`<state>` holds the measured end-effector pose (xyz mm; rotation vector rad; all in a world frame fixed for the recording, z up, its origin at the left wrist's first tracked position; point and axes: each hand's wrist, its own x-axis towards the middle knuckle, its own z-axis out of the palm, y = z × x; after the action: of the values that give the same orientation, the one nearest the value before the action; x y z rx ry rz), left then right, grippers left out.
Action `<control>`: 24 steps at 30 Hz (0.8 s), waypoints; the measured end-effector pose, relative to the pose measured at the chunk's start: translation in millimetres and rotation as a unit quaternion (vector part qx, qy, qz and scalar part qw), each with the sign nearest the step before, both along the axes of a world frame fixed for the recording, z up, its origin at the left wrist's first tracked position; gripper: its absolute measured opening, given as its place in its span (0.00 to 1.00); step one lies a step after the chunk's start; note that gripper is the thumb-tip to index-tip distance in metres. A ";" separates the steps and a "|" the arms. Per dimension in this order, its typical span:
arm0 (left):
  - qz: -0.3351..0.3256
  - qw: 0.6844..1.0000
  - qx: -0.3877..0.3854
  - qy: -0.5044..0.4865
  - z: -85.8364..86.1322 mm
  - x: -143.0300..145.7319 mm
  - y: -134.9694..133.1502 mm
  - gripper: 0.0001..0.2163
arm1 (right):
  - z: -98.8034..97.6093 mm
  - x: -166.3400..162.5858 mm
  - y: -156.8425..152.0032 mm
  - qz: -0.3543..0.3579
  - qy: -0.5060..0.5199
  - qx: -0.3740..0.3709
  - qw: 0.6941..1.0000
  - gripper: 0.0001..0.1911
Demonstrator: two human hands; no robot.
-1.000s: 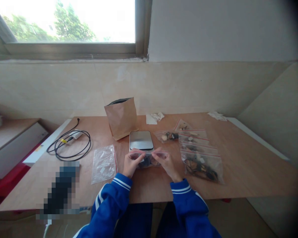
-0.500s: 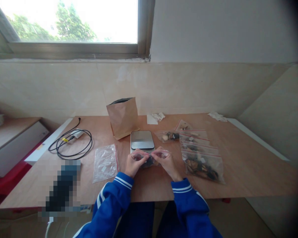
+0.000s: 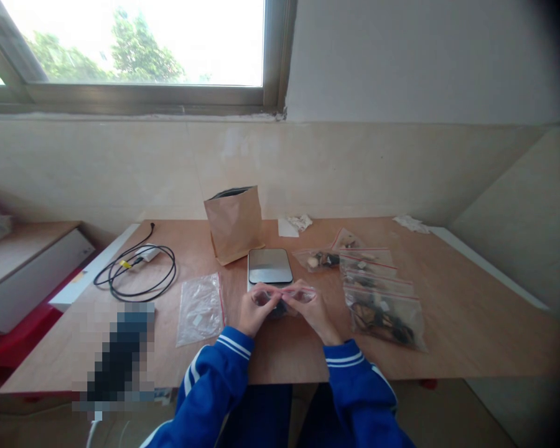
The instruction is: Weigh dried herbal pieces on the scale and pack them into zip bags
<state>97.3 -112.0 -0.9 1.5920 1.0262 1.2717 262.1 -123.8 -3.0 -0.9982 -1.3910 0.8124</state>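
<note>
Both my hands pinch the red-striped top edge of a small clear zip bag [image 3: 284,297] with dark pieces inside, just in front of a silver kitchen scale [image 3: 269,266]. My left hand [image 3: 254,310] grips the bag's left half and my right hand [image 3: 310,310] its right half; thumbs and fingertips nearly meet at the middle. The bag rests on the wooden table [image 3: 448,323]. Blue sleeves with white stripes cover both wrists.
A brown paper bag [image 3: 234,223] stands behind the scale. Several filled zip bags [image 3: 382,308] lie to the right, an empty one [image 3: 200,306] to the left. A coiled black cable [image 3: 137,270] lies at far left, crumpled tissue [image 3: 295,223] at the back, a blurred dark object [image 3: 119,351] near the front edge.
My hands have slid closer together along the bag's top edge. The view has shifted slightly; nothing else on the table has moved.
</note>
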 end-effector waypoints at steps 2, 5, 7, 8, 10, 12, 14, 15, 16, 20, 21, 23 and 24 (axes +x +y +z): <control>0.003 1.000 0.007 -0.002 -0.5 -0.1 -0.5 0.10 | -1.3 -2.9 -0.6 -0.008 0.003 0.006 1.000 0.07; 0.020 1.000 0.012 -0.020 -0.7 -0.2 -1.0 0.10 | -4.4 -6.8 -0.8 -0.028 0.015 0.007 0.999 0.07; 0.025 0.999 0.008 -0.044 0.6 0.1 -1.2 0.10 | -6.4 -7.5 -0.5 -0.028 0.021 0.005 0.999 0.07; 0.026 0.998 0.004 -0.057 1.7 0.3 -1.5 0.11 | -7.1 -7.1 -0.2 -0.026 0.022 0.004 0.999 0.07; 0.026 0.997 -0.006 -0.074 4.4 0.8 -2.3 0.13 | -7.9 -5.2 0.2 -0.023 0.021 0.001 1.000 0.08; 0.030 0.996 -0.017 -0.080 7.3 0.9 -3.3 0.13 | -7.5 -2.9 0.3 -0.017 0.017 0.001 1.000 0.09; 0.041 0.995 -0.035 -0.083 9.7 0.4 -4.3 0.13 | -6.1 -1.4 -0.1 -0.009 0.015 0.002 1.000 0.11; 0.048 0.994 -0.047 -0.085 10.6 -0.1 -4.7 0.13 | -5.0 -1.2 -0.4 -0.007 0.017 0.003 1.000 0.12; 0.055 0.993 -0.059 -0.087 11.5 -0.8 -4.8 0.13 | -3.7 -1.4 -0.9 -0.007 0.019 0.002 1.000 0.12; 0.068 0.990 -0.084 -0.087 13.3 -4.5 -3.5 0.14 | 0.8 -4.1 -1.9 -0.022 0.021 -0.008 1.000 0.15; 0.070 0.990 -0.085 -0.089 13.2 -5.4 -2.7 0.14 | 1.0 -4.7 -1.8 -0.021 0.020 -0.014 1.000 0.16; 0.079 0.988 -0.088 -0.096 12.3 -6.6 -1.0 0.14 | -0.3 -5.4 -1.0 -0.018 0.023 -0.037 0.999 0.21; 0.084 0.987 -0.089 -0.100 11.8 -6.5 -0.1 0.14 | -1.7 -5.5 -0.3 -0.019 0.028 -0.055 0.998 0.24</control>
<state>90.7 -112.1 10.9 1.2381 1.1295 1.3796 256.7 -124.2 -4.6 -1.0766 -1.2875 0.8901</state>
